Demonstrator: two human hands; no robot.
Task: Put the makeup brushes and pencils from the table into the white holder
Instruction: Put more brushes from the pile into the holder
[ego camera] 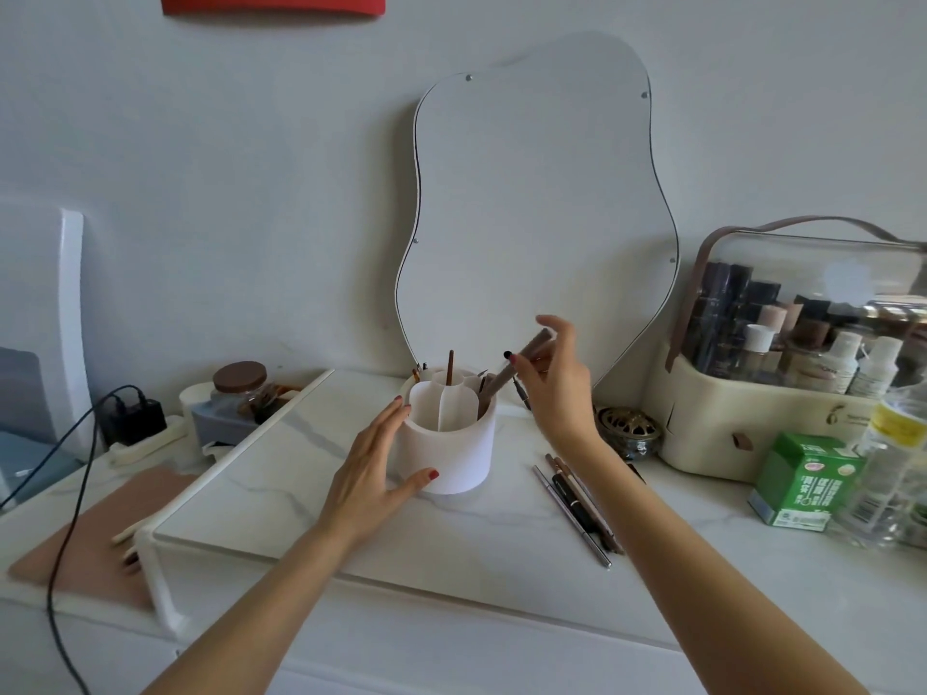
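Left hand (373, 469) steadies holder (449, 443) (right hand (557, 388) maybe gripping pencils (521, 361)).

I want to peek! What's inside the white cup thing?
Inside the white holder are divider walls, one brown stick upright in the middle, and brown pencils leaning on the right. The wall hides their bottoms.

White marble-veined table (311, 474), filling the lower frame. On it: white holder (451, 459), centre; loose pencils (577, 499), lower right of centre; green carton (802, 481) and cream organiser case (742, 418), right; brass dish (629, 428), possibly an incense burner; wavy mirror (536, 208) behind.
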